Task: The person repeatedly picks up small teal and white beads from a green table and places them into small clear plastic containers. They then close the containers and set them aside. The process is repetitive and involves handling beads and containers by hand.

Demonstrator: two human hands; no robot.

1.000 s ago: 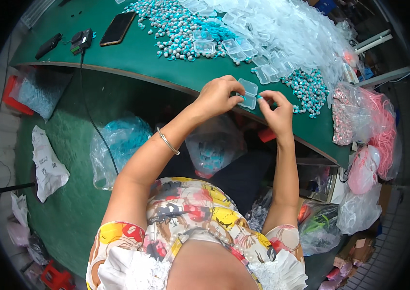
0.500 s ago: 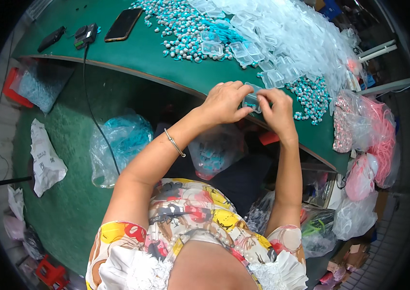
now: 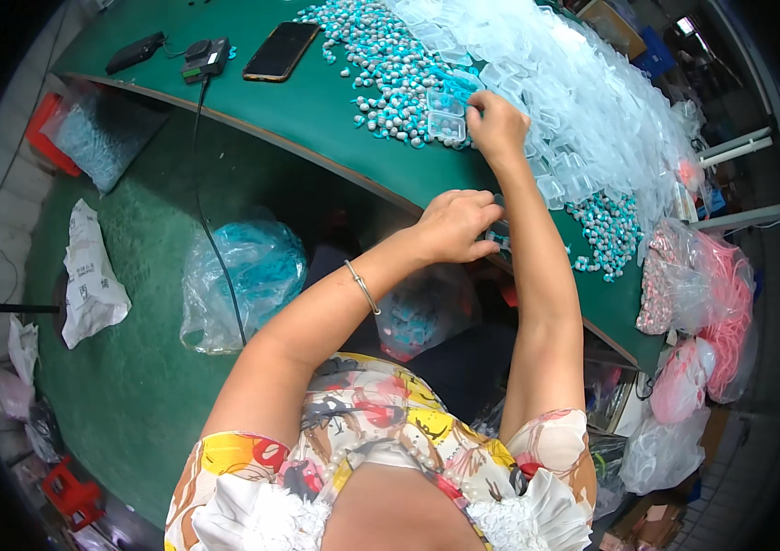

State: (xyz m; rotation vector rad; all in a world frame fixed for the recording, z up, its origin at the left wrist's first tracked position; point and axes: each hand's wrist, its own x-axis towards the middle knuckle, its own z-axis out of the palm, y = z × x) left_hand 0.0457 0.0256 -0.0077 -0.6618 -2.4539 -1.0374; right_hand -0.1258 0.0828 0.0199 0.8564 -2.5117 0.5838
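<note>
Close to the table's front edge, my left hand point(image 3: 455, 226) curls round a small clear plastic box point(image 3: 499, 239), partly hidden behind my right forearm. My right hand point(image 3: 498, 127) is stretched farther over the table, its fingers closed at a small heap of teal cords point(image 3: 457, 84). What those fingertips pinch is too small to make out. Just left of them, an open clear box point(image 3: 446, 126) lies by a spread of teal and grey beads point(image 3: 390, 92). A large pile of clear plastic boxes point(image 3: 583, 110) rises beyond my right hand.
More teal and grey beads point(image 3: 607, 234) lie at the right. A phone point(image 3: 282, 50) and a small black device point(image 3: 205, 60) with a cable rest at the far left. Bags of pink cords point(image 3: 725, 312) hang by the right edge. Below the table is a bag of teal material point(image 3: 248, 266).
My right hand has left the box and moved forward to the teal cords. My left hand keeps the box, slightly nearer to me. The whole view has shifted a little.
</note>
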